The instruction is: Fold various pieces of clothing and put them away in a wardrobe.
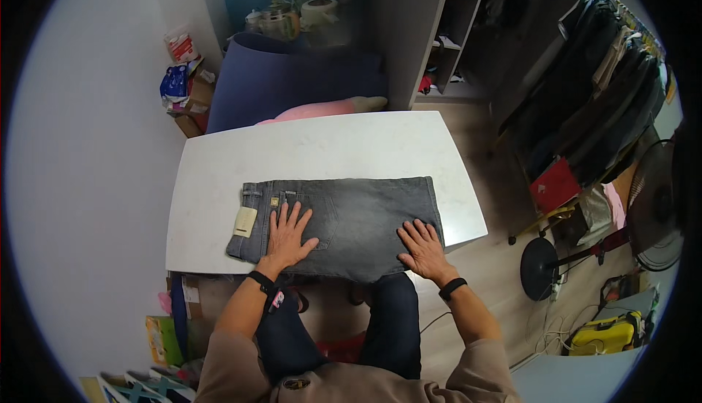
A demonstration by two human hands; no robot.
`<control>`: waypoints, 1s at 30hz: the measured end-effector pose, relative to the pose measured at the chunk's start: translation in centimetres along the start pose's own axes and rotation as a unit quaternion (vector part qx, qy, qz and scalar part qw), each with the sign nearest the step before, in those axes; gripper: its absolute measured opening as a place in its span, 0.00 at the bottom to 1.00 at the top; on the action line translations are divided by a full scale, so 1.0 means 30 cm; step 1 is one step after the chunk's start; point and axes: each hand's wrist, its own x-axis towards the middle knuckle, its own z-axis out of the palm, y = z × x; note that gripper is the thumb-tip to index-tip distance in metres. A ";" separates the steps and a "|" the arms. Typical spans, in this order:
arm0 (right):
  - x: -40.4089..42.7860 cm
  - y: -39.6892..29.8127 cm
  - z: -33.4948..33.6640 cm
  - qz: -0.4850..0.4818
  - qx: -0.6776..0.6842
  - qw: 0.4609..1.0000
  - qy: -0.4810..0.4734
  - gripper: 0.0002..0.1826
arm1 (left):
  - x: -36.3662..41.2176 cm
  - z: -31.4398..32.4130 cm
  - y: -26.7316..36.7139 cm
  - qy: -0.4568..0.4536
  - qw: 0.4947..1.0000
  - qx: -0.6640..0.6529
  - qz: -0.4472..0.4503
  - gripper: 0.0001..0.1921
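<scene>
Folded grey denim jeans (362, 222) lie flat on a white table (323, 145), their waistband to the left and a folded edge to the right. My left hand (288, 238) presses palm down on the back pocket, fingers spread. Over the right end of the denim, my right hand (422, 247) rests flat with its fingers a little apart. A pale patch (245, 222) bearing writing is on the waistband. The near edge of the jeans hangs slightly past the table's front edge. Both wrists wear black bands.
To the right stand a floor fan (540, 269) and a rack of dark clothes (592, 85). A yellow case (606, 334) sits by loose cables at lower right. Boxes (200, 93) are stacked by the left wall. Beyond the table is a blue rolled-edge mat (296, 79).
</scene>
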 end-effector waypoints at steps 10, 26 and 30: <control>-0.136 0.022 -0.055 0.300 0.202 0.912 0.192 0.34 | 0.051 -0.013 0.199 -0.006 0.999 -0.013 -0.044 0.40; -0.047 0.057 -0.041 0.474 0.355 0.802 0.081 0.25 | 0.068 0.149 0.305 0.030 0.997 -0.050 0.046 0.39; -0.011 0.088 -0.083 0.506 0.480 0.716 0.045 0.20 | 0.113 0.067 0.357 -0.066 0.993 -0.102 -0.004 0.40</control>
